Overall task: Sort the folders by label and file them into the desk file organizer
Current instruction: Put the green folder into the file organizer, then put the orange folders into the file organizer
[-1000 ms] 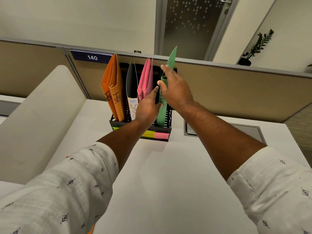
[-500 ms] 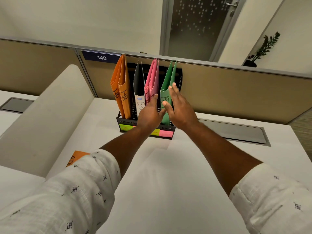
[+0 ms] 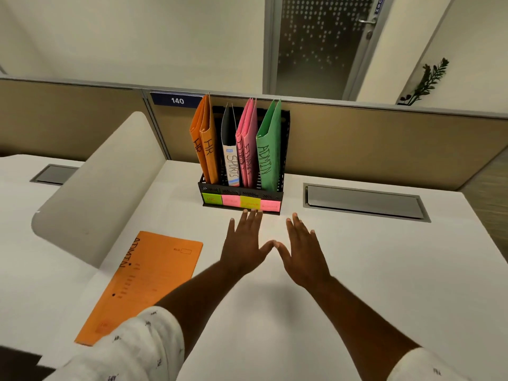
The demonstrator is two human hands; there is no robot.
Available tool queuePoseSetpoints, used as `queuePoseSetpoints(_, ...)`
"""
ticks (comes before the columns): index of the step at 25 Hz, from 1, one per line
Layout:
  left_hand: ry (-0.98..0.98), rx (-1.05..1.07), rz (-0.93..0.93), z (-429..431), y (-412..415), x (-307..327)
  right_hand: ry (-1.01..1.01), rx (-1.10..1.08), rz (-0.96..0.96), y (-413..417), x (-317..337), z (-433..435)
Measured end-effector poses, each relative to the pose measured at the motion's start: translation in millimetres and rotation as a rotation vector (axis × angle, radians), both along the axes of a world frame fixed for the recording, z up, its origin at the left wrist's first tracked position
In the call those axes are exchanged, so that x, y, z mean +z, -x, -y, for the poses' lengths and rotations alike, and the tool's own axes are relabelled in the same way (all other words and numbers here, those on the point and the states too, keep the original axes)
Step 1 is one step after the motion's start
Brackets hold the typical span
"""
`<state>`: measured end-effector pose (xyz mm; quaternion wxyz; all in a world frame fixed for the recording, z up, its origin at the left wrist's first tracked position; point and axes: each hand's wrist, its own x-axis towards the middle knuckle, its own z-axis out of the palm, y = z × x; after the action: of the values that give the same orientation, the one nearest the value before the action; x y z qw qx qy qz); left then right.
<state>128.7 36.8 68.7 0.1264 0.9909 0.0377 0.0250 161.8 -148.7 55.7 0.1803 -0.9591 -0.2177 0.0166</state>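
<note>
A black mesh file organizer (image 3: 286, 149) stands at the back of the white desk, with coloured sticky labels along its front. It holds two orange HR folders (image 3: 204, 144), a black and white SPORTS folder (image 3: 230, 160), two pink FINANCE folders (image 3: 247, 149) and a green ADMIN folder (image 3: 268, 152), all upright. An orange folder marked ADMIN (image 3: 143, 281) lies flat on the desk at the left. My left hand (image 3: 243, 248) and my right hand (image 3: 302, 254) hover side by side just in front of the organizer, fingers spread, holding nothing.
A white curved divider (image 3: 96, 193) rises at the left. A grey cable hatch (image 3: 362, 202) sits in the desk to the right of the organizer, another hatch (image 3: 53, 174) far left. A beige partition (image 3: 384, 144) with a "140" plate runs behind.
Both hands let go of the green folder, which now stands fully in the right slot, and drew back toward me over the desk. The view tilted down, showing the orange ADMIN folder.
</note>
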Motion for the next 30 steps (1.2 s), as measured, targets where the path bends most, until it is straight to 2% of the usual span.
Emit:
queuePoseSetpoints(11, 0.013, 0.177, -0.129, 13.8, 124.4, -33.6, 0.074, 0.108, -0.072, 90.9, -24.3, 43.8)
queuePoseSetpoints(16, 0.070, 0.141, -0.161, 7.8, 151.0, -48.0, 0.096, 0.081, -0.092, 124.7, -39.1, 33.5)
queuePoseSetpoints(24, 0.105, 0.005, -0.209, -112.8, 185.7, -78.8, 0.150, -0.048, -0.203, 179.8, -74.9, -58.0)
queuePoseSetpoints(30, 0.099, 0.071, -0.399, -245.5, 240.8, -101.9, 0.177, -0.091, -0.329, 235.0, -92.6, -154.1)
